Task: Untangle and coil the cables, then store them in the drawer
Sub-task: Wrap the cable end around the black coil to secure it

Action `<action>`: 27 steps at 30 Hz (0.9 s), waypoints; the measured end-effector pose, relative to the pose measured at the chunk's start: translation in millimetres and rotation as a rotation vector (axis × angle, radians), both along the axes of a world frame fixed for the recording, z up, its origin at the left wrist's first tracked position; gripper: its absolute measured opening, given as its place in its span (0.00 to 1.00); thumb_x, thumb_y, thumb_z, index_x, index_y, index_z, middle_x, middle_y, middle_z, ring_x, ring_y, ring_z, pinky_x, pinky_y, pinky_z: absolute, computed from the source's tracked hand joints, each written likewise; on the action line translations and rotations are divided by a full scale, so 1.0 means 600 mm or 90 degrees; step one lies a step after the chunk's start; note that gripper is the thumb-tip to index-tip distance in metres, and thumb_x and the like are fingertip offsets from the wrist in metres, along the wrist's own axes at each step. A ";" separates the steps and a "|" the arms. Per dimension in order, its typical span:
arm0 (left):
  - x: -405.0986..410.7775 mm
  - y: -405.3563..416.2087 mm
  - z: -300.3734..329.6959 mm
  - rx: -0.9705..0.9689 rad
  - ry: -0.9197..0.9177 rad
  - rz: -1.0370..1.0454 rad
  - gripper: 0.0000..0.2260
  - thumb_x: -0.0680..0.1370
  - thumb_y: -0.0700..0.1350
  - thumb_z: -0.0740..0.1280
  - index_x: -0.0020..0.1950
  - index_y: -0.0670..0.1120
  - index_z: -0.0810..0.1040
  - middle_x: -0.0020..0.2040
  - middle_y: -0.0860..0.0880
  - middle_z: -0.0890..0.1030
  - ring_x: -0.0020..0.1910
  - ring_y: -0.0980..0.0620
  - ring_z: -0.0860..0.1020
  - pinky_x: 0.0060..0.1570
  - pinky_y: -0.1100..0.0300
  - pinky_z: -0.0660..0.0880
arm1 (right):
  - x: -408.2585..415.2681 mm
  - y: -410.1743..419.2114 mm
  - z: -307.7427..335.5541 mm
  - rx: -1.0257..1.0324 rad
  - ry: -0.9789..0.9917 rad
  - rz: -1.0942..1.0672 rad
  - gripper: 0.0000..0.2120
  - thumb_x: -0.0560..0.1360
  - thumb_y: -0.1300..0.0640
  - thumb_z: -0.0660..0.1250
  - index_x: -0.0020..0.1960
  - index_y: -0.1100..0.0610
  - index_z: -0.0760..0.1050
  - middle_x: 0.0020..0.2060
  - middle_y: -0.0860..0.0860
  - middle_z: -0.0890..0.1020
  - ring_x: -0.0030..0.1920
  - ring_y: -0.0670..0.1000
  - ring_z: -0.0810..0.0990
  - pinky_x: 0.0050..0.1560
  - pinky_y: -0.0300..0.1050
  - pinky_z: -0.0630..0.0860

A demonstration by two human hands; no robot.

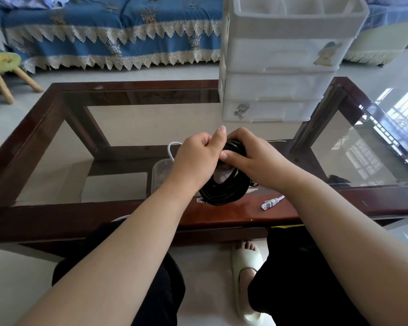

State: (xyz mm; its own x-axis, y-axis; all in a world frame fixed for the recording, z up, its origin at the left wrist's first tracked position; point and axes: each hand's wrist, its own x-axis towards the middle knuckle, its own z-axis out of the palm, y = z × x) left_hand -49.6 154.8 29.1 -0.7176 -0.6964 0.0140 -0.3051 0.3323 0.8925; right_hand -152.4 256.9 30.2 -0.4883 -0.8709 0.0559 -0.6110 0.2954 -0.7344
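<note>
1. Both hands first: my left hand [196,150] and right hand [247,156] curl round the top of the black coiled cable [224,189], gripping it from either side.
2. Behind them, the white plastic three-drawer cabinet [280,85] stands on the glass-topped dark wooden table [57,142], drawers seemingly closed; it lies straight ahead, slightly nearer my right hand.
3. I hold the coil upright, its ring hanging down over the near table edge.
4. A white cable with a clear plug [272,202] lies just right of the coil.
</note>
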 end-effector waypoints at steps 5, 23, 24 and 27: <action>0.009 -0.006 -0.004 0.082 -0.001 -0.038 0.27 0.79 0.63 0.59 0.47 0.38 0.79 0.42 0.39 0.83 0.44 0.45 0.81 0.50 0.49 0.77 | 0.002 0.003 0.000 -0.069 -0.017 -0.014 0.18 0.69 0.44 0.72 0.54 0.51 0.73 0.43 0.43 0.81 0.44 0.40 0.79 0.44 0.33 0.73; 0.018 -0.018 0.001 0.519 0.117 -0.174 0.16 0.81 0.45 0.61 0.60 0.36 0.78 0.52 0.39 0.82 0.52 0.45 0.81 0.58 0.56 0.76 | -0.006 0.012 0.007 -0.132 0.049 0.054 0.36 0.63 0.49 0.79 0.65 0.45 0.64 0.51 0.37 0.78 0.53 0.41 0.77 0.56 0.41 0.73; 0.017 -0.013 0.000 0.509 0.131 -0.152 0.14 0.81 0.45 0.61 0.59 0.37 0.79 0.52 0.39 0.82 0.52 0.45 0.81 0.58 0.54 0.76 | -0.008 0.012 0.007 -0.128 0.057 0.047 0.36 0.63 0.49 0.79 0.65 0.46 0.65 0.52 0.37 0.78 0.54 0.40 0.76 0.57 0.41 0.72; 0.010 0.002 -0.005 0.487 0.169 -0.067 0.10 0.81 0.43 0.62 0.53 0.41 0.81 0.48 0.41 0.82 0.50 0.45 0.81 0.58 0.52 0.75 | -0.012 0.014 0.009 -0.099 0.133 0.031 0.34 0.63 0.44 0.77 0.64 0.52 0.69 0.53 0.40 0.74 0.53 0.39 0.73 0.56 0.41 0.71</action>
State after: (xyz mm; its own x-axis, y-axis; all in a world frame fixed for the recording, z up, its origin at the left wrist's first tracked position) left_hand -43.5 155.9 26.2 -0.8198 -0.5109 -0.2587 -0.0524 -0.3830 0.9223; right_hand -159.9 265.1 35.7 -0.4099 -0.8661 0.2863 -0.7650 0.1555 -0.6249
